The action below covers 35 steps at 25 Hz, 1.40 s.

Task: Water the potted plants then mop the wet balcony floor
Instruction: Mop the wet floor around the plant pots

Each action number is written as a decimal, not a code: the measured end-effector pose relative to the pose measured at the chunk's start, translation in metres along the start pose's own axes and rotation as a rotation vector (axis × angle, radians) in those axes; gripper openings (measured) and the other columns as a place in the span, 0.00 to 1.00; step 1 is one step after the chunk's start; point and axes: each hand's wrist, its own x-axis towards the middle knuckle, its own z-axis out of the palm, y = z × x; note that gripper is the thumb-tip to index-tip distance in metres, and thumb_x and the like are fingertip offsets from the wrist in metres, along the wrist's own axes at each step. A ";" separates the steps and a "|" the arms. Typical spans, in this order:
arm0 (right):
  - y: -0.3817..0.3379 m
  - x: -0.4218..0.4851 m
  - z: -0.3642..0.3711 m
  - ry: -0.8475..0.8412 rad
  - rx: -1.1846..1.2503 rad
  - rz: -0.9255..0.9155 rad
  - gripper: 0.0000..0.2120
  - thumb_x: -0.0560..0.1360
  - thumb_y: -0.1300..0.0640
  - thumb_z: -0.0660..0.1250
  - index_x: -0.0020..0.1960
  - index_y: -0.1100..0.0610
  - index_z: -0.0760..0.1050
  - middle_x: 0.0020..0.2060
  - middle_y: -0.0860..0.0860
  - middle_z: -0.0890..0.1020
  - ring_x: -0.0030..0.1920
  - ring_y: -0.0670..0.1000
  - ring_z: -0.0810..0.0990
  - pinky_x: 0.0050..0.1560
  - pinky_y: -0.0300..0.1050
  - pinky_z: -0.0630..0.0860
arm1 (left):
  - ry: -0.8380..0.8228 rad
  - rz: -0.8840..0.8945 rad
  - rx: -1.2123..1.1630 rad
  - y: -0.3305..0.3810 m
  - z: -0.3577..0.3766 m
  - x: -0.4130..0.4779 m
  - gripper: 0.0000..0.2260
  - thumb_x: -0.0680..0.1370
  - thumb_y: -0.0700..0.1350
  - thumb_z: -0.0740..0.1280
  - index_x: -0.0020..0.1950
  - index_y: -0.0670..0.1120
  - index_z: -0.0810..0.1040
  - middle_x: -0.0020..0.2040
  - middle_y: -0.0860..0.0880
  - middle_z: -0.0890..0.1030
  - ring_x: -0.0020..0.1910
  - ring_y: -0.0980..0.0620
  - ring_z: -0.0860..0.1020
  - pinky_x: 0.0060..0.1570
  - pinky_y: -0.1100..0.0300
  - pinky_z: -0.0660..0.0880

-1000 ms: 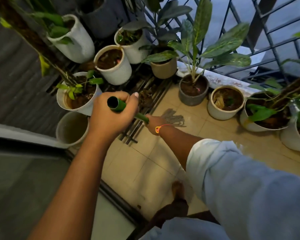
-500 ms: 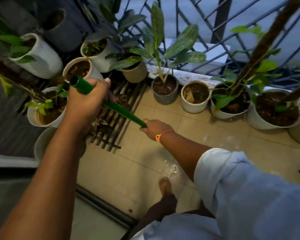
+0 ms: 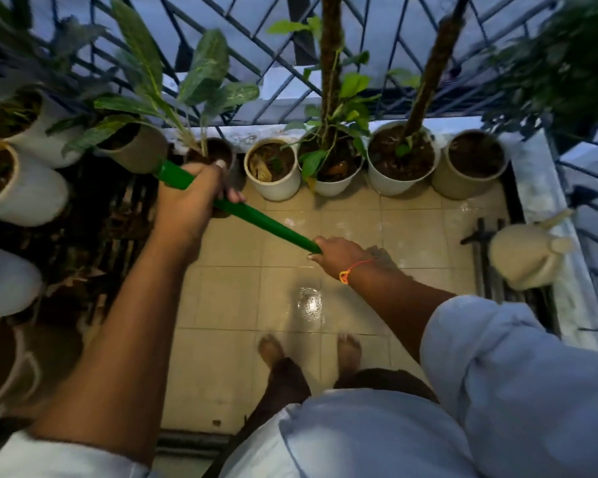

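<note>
From the head view, the left hand [image 3: 190, 205] was wrapped tight near the top of the green mop stick [image 3: 256, 219], and the right hand [image 3: 339, 255] gripped it lower down, likely so one could steer and one could push. The stick slanted down over the middle of the floor [image 3: 411, 232]. It looked smooth and bright green. A shiny wet patch [image 3: 309, 303] lay near the feet, and pots [image 3: 273, 167] lined the far edge.

The green handle [image 3: 256, 219] vanishes under the right hand [image 3: 339, 255], its mop end hidden.
</note>
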 end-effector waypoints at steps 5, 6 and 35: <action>0.087 -0.054 0.017 -0.086 -0.073 0.172 0.16 0.83 0.46 0.62 0.65 0.55 0.71 0.46 0.54 0.78 0.46 0.54 0.78 0.44 0.48 0.76 | -0.145 -0.214 0.033 -0.041 0.064 -0.048 0.18 0.84 0.43 0.65 0.33 0.45 0.77 0.33 0.48 0.84 0.42 0.51 0.87 0.40 0.60 0.82; 0.097 -0.063 0.022 -0.107 -0.087 0.203 0.15 0.83 0.47 0.62 0.64 0.55 0.72 0.46 0.54 0.78 0.46 0.54 0.78 0.45 0.48 0.76 | -0.184 -0.237 0.030 -0.047 0.070 -0.058 0.17 0.84 0.43 0.65 0.35 0.43 0.77 0.35 0.47 0.85 0.43 0.51 0.87 0.41 0.61 0.82; -0.431 0.098 0.154 -0.319 0.227 -0.323 0.20 0.83 0.46 0.61 0.71 0.52 0.67 0.55 0.62 0.82 0.51 0.60 0.80 0.46 0.46 0.69 | 0.293 0.024 0.587 0.017 -0.335 -0.093 0.19 0.79 0.52 0.66 0.34 0.42 0.82 0.34 0.43 0.85 0.37 0.42 0.83 0.43 0.42 0.81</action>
